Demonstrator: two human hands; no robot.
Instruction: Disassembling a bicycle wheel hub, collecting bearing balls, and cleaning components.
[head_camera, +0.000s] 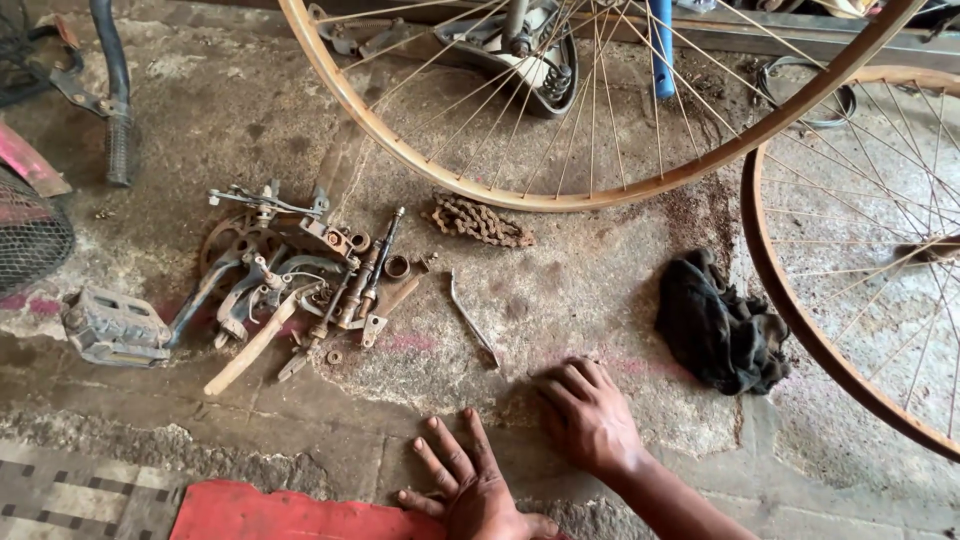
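My left hand (465, 485) lies palm down on the concrete floor with its fingers spread, next to a red mat (270, 515). My right hand (585, 415) rests palm down on the floor a little farther out, fingers loosely bent, holding nothing. A thin bent metal tool (470, 320) lies just beyond my right hand. A crumpled black rag (720, 330) sits to its right. A rusty bicycle chain (480, 222) is heaped farther away.
A pile of rusty bicycle parts (300, 275), with a wooden-handled tool (250, 350) and a pedal (110, 325), lies at the left. A spoked wheel rim (520, 198) spans the top and another rim (790, 310) the right. A handlebar grip (120, 145) is at upper left.
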